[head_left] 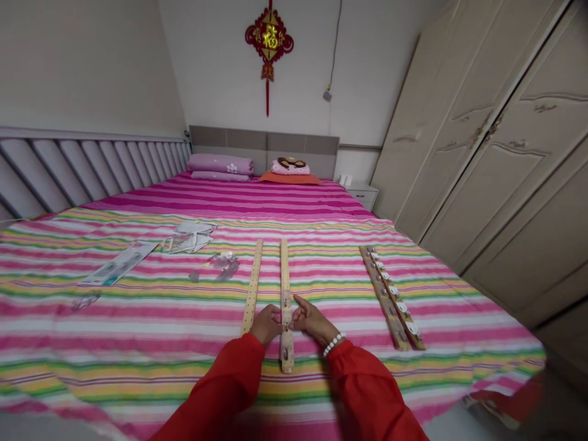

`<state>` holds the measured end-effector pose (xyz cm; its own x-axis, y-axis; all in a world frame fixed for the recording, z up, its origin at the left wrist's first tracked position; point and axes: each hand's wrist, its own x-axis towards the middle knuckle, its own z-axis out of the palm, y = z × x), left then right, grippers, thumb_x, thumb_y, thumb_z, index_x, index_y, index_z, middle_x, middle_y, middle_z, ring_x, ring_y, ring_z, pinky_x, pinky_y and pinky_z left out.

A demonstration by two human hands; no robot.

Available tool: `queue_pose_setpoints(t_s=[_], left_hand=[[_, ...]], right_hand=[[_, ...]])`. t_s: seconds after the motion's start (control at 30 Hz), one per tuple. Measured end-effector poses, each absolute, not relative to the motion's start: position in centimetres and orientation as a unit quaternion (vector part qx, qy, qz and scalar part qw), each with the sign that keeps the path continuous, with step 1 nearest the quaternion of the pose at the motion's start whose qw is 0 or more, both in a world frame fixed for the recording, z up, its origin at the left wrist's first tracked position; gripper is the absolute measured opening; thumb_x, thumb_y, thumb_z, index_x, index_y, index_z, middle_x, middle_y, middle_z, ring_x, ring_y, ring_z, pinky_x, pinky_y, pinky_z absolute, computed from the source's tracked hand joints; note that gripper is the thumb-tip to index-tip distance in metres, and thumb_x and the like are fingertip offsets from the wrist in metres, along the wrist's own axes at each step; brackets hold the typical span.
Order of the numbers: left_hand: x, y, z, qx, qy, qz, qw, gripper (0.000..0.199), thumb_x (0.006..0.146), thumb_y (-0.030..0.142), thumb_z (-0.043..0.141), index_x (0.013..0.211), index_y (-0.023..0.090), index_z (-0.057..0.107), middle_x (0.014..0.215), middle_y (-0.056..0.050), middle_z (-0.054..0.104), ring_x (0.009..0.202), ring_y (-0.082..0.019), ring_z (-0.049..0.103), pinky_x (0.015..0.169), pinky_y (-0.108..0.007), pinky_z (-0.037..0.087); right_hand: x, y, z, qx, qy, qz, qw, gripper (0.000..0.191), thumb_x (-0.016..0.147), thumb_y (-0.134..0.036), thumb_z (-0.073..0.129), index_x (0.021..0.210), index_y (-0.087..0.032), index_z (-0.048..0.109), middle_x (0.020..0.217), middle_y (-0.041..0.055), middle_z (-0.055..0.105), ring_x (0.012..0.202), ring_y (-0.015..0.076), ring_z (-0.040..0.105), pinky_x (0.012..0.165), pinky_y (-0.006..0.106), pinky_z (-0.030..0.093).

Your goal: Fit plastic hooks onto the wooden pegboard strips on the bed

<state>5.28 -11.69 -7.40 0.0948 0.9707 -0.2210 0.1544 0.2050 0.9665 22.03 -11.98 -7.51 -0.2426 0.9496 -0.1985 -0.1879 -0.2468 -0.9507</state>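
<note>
A narrow pale wooden strip (285, 263) lies lengthwise on the striped bedspread in front of me. Clear adhesive hooks (287, 352) are stuck along its near half. From the left, my left hand (266, 324) has its fingers curled and pressed at a small hook (287, 327) on the strip. My right hand (316, 321), with a white bead bracelet, meets the same hook from the right; one finger points forward while the others bend in at the strip. The fingertips partly cover this hook. Beside my left hand lies a second wooden strip (253, 282) with rows of holes.
On the right lie two darker strips (383, 294) carrying hooks and white round pieces. Loose clear pieces (225, 266), a clear packet (120, 263) and crumpled plastic bags (189, 236) are to the left. A wardrobe (496, 153) stands along the bed's right side.
</note>
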Motion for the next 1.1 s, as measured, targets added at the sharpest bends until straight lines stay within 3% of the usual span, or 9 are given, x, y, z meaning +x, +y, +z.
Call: queue_pose_setpoints(t_s=[0.23, 0.53, 0.7, 0.8, 0.93, 1.1], left_hand=[[5.3, -11.7, -6.7, 0.499, 0.561, 0.359, 0.555, 0.045, 0.037, 0.008, 0.079, 0.070, 0.018, 0.051, 0.053, 0.009, 0.049, 0.053, -0.010, 0.049, 0.054, -0.022, 0.038], [5.1, -12.9, -5.2, 0.481, 0.535, 0.367, 0.590, 0.031, 0.049, 0.011, 0.069, 0.073, 0.019, 0.052, 0.054, 0.009, 0.047, 0.050, -0.009, 0.047, 0.053, -0.024, 0.037], [2.3, -12.0, -3.9, 0.468, 0.495, 0.422, 0.598, 0.036, 0.052, 0.024, 0.069, 0.085, 0.016, 0.058, 0.056, 0.006, 0.053, 0.049, -0.011, 0.052, 0.051, -0.025, 0.040], [-1.5, -10.0, -3.3, 0.475, 0.521, 0.483, 0.519, 0.037, 0.050, 0.031, 0.070, 0.081, 0.013, 0.063, 0.057, 0.003, 0.057, 0.049, -0.011, 0.051, 0.050, -0.025, 0.039], [-6.5, -6.6, -3.5, 0.461, 0.585, 0.557, 0.367, 0.034, 0.048, 0.040, 0.069, 0.070, 0.014, 0.066, 0.058, -0.001, 0.064, 0.059, -0.017, 0.058, 0.060, -0.029, 0.045], [-8.3, -3.5, -3.7, 0.454, 0.660, 0.547, 0.243, 0.029, 0.053, 0.042, 0.060, 0.069, 0.018, 0.065, 0.060, -0.001, 0.065, 0.063, -0.020, 0.061, 0.065, -0.032, 0.047]], right_hand=[[22.3, -11.7, -7.5, -0.416, -0.436, 0.680, 0.419, 0.108, 0.039, -0.004, 0.076, 0.139, -0.020, 0.039, 0.061, -0.0108, 0.058, 0.050, 0.0067, 0.047, 0.052, 0.021, 0.038], [22.5, -12.8, -6.9, -0.409, -0.396, 0.663, 0.486, 0.092, 0.055, -0.013, 0.063, 0.141, -0.009, 0.030, 0.053, -0.0097, 0.056, 0.036, 0.0043, 0.032, 0.037, 0.018, 0.018], [22.1, -13.3, -6.7, -0.430, -0.378, 0.640, 0.512, 0.081, 0.058, -0.019, 0.067, 0.133, -0.007, 0.041, 0.047, -0.0108, 0.049, 0.033, 0.0040, 0.027, 0.035, 0.019, 0.013], [21.9, -13.4, -6.7, -0.447, -0.364, 0.629, 0.521, 0.072, 0.059, -0.023, 0.069, 0.126, -0.008, 0.048, 0.049, -0.0090, 0.051, 0.033, 0.0039, 0.028, 0.035, 0.019, 0.013], [21.6, -13.1, -7.2, -0.459, -0.356, 0.621, 0.526, 0.062, 0.060, -0.030, 0.071, 0.116, -0.010, 0.054, 0.049, -0.0063, 0.055, 0.031, 0.0036, 0.027, 0.034, 0.019, 0.012], [21.3, -12.5, -8.2, -0.477, -0.365, 0.595, 0.534, 0.053, 0.057, -0.039, 0.074, 0.100, -0.012, 0.062, 0.044, -0.0057, 0.054, 0.029, 0.0040, 0.029, 0.034, 0.019, 0.013]])
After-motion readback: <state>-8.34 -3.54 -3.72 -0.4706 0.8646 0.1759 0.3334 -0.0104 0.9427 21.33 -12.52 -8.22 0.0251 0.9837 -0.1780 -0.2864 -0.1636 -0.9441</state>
